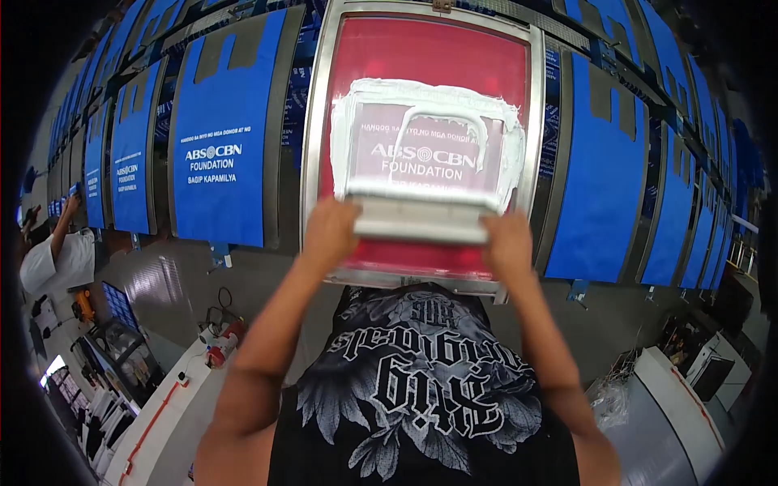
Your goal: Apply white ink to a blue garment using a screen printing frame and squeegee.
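Note:
A screen-printing frame [535, 105] with a metal border and red mesh [429, 49] lies in front of me. Thick white ink [344, 130] rings a pale stencil area with lettering in the mesh, and a curved streak of it crosses the upper part. Across the lower edge of this area lies a wide squeegee [421, 220], with white ink along its far side. My left hand [331, 231] is closed round the squeegee's left end. My right hand [508, 243] grips the right end. The fingers are partly hidden and slightly blurred.
Blue fabric pieces [223, 105] with white print lie on boards to the left; more blue pieces [596, 162] are on the right. Metal brackets [219, 255] stick out below the boards. Another person [61, 255] stands far left. Pale counters [162, 413] flank me behind.

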Demonstrator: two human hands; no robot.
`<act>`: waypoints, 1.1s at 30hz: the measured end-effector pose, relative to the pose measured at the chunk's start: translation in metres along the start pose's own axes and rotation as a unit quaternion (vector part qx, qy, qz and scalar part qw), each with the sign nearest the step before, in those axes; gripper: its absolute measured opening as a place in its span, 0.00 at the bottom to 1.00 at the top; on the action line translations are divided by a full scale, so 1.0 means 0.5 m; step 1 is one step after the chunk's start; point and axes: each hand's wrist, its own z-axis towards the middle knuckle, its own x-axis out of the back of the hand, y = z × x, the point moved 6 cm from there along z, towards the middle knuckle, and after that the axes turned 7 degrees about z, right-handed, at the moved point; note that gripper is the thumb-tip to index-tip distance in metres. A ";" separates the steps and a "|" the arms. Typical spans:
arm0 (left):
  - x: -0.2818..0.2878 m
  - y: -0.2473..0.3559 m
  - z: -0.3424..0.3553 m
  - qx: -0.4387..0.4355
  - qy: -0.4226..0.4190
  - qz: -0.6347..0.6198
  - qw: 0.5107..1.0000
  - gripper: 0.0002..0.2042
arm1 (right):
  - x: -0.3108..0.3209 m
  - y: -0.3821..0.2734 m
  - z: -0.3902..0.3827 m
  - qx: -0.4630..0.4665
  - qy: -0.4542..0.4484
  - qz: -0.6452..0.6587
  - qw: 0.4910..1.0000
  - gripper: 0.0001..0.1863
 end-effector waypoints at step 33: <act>0.140 -0.018 0.116 0.119 0.190 0.024 0.974 0.20 | 0.250 0.099 0.401 0.022 -0.049 0.055 0.997 0.25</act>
